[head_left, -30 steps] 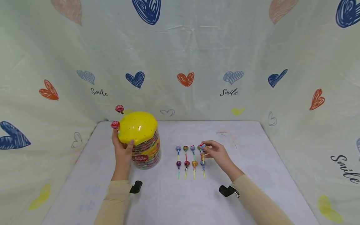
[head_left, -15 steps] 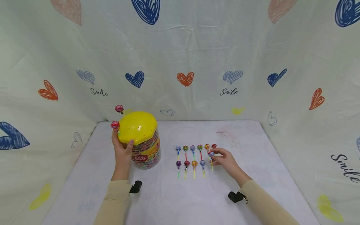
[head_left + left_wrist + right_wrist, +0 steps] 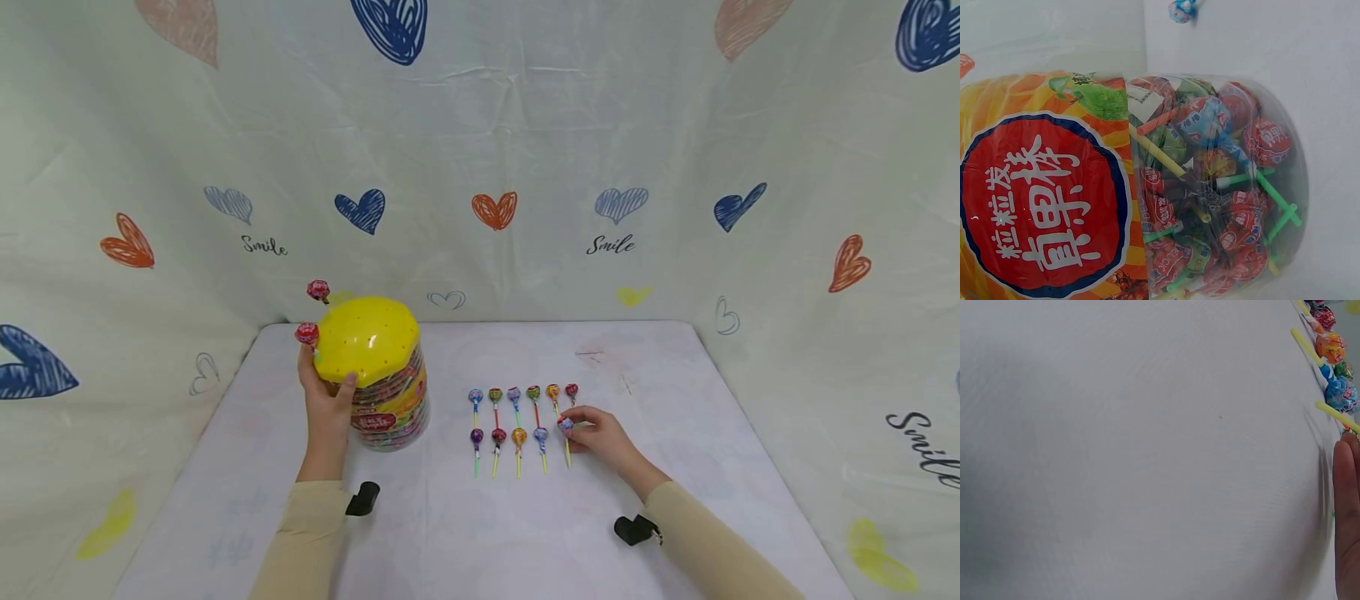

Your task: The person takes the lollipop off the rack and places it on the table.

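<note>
My left hand [image 3: 326,417] grips a large clear jar [image 3: 393,408] of wrapped lollipops, thumb and fingers around its upper side just below the yellow lid [image 3: 371,337]. In the left wrist view the jar's orange label [image 3: 1047,200] and the lollipops [image 3: 1207,119] inside show up close. My right hand [image 3: 603,437] pinches a blue-and-red wrapped lollipop [image 3: 566,424] near its head, the yellow stick pointing toward me. It is at the right end of the near row, beside a blue lollipop [image 3: 541,436]. Only part of the right hand shows in the right wrist view, near a yellow stick [image 3: 1335,414].
Several lollipops lie in two rows on the white table [image 3: 480,533], the far row ending with a red one [image 3: 572,390]. Two red lollipops [image 3: 318,290] stick out at the lid's left side. A heart-printed cloth [image 3: 480,125] hangs behind the table.
My right hand has moved right and then toward me with the lollipop, from over the far row to the near row's end. The left hand and jar have stayed put.
</note>
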Demonstrator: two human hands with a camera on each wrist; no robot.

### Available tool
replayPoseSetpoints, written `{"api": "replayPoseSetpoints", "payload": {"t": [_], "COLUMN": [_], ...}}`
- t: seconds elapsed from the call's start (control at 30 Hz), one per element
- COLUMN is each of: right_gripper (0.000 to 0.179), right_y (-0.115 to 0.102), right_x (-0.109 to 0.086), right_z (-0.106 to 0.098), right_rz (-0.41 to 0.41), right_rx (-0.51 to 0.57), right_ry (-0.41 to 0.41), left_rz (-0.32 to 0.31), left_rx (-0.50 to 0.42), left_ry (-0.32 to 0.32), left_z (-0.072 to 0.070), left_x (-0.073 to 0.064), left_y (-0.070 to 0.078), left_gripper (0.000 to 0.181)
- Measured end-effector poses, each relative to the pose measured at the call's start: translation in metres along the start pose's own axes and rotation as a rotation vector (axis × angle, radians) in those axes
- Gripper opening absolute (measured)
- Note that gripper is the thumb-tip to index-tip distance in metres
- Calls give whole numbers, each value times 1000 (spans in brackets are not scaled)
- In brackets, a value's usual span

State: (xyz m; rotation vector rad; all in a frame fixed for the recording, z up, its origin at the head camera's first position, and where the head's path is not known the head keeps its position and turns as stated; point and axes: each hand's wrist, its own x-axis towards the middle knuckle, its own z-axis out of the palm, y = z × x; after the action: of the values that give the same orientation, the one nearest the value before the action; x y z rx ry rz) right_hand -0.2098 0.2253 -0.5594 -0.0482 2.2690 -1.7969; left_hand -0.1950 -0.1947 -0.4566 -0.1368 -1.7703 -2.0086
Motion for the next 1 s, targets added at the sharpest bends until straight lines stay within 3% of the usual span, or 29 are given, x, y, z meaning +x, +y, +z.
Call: {"api": "replayPoseSetpoints", "payload": {"t": [0.3,0.53,1.0], "right_gripper": [30,32,31], "right_y": [6,8,15], "right_x": [2,3,4], "right_z": [0,1,3], "right_rz": [-14,-38,0], "right_rx": [-113,-116,-172], "right_ry": [-4,-15,10], "left_rz": [-2,4,-44], "left_rx": [11,21,34], "left_ry": [4,6,7], "left_z": [1,0,-2], "left_x": [1,1,0], "left_y": [-1,-1,-1], "left_gripper": [79,77,79]}}
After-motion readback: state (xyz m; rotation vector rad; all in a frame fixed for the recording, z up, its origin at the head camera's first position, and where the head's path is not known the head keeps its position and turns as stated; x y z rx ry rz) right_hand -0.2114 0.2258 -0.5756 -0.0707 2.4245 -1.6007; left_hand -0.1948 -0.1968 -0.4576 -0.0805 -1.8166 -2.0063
